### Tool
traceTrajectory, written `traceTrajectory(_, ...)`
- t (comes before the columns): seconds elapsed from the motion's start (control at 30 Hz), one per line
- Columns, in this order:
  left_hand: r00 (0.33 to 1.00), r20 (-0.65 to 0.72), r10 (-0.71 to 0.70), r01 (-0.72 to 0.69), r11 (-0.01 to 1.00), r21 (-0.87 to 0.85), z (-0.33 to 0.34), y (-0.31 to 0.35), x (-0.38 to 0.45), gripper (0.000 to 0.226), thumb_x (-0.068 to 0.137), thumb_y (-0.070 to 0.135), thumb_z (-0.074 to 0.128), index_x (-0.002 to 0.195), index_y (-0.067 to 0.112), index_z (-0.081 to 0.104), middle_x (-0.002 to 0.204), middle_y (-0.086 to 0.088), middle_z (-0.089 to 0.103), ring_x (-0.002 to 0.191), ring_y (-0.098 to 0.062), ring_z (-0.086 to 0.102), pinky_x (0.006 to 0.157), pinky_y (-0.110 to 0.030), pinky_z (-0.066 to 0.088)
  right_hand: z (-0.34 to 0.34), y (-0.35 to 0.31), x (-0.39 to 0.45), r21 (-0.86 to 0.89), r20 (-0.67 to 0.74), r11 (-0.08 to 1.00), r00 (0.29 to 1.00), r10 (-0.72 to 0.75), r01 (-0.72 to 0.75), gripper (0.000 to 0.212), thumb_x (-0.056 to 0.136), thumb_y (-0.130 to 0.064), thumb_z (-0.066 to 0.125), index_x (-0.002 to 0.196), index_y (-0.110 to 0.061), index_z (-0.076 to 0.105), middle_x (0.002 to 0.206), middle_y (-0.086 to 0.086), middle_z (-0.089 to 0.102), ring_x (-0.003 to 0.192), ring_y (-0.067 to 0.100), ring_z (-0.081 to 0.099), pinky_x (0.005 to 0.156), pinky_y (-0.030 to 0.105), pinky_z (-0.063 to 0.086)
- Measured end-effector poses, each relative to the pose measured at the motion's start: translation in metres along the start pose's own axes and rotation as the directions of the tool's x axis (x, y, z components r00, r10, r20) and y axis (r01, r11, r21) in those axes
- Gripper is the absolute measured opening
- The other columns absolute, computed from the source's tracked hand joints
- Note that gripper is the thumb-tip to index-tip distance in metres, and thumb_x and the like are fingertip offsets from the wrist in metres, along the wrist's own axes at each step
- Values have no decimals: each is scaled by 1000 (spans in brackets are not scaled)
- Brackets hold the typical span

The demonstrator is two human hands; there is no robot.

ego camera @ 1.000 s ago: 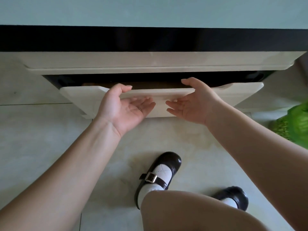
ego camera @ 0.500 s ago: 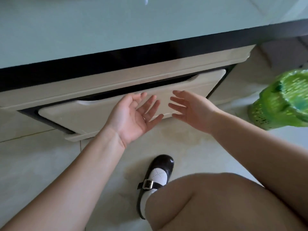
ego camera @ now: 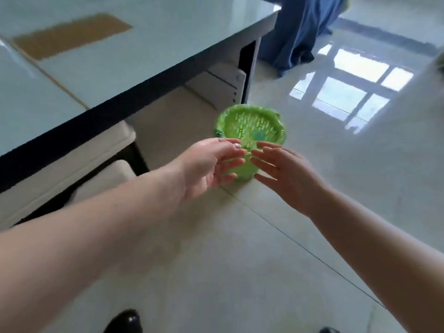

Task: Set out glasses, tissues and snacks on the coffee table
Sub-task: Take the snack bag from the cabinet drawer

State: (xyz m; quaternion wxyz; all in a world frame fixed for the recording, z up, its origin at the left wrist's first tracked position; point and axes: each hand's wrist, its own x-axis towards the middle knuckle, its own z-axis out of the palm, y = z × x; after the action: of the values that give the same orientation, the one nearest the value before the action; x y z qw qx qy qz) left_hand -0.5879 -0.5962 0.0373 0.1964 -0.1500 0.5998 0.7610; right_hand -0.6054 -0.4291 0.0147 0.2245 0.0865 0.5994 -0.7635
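The coffee table has a pale green glass top with a black edge and fills the upper left. Its cream drawer sits under the top at the left, nearly pushed in. My left hand and my right hand are both stretched forward, palms facing each other, fingers spread, holding nothing. Between and just beyond their fingertips stands a green perforated plastic basket on the floor by the table's corner. No glasses, tissues or snacks are visible.
A brown rectangle shows on or under the table's glass. Blue fabric hangs at the upper right. The glossy tiled floor reflects a window. A black shoe tip shows at the bottom edge.
Both hands left the drawer front, which is now pushed nearly in, and swung right toward the green basket. The view turned right with them.
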Motion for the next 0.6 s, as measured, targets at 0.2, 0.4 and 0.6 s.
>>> traceTrajectory(0.2, 982, 109, -155, 144, 984, 105, 140, 21, 63, 13, 92, 11, 52, 90, 21, 59, 84, 5, 67, 85, -11, 63, 81, -32, 46, -114, -47, -19, 188, -393, 976, 919, -25, 107, 15, 92, -13, 52, 100, -23, 61, 107, 1, 64, 113, 16, 57, 95, 39, 47)
traceTrajectory(0.4, 892, 280, -355, 272, 916, 294, 321, 56, 42, 13, 91, 12, 54, 97, 22, 60, 92, 5, 66, 90, -10, 63, 80, -30, 47, -230, -117, -135, 336, -703, 916, 705, 89, 219, 13, 92, -14, 55, 99, -24, 60, 120, 5, 59, 116, 14, 54, 91, 35, 48)
traceTrajectory(0.6, 763, 378, -524, 303, 807, 508, 514, 63, -15, 17, 90, 12, 57, 105, 19, 62, 102, 1, 69, 98, -13, 64, 95, -36, 47, -341, -162, -292, 419, -865, 832, 438, 245, 364, 13, 91, -12, 56, 92, -24, 60, 113, 1, 59, 114, 13, 54, 83, 31, 47)
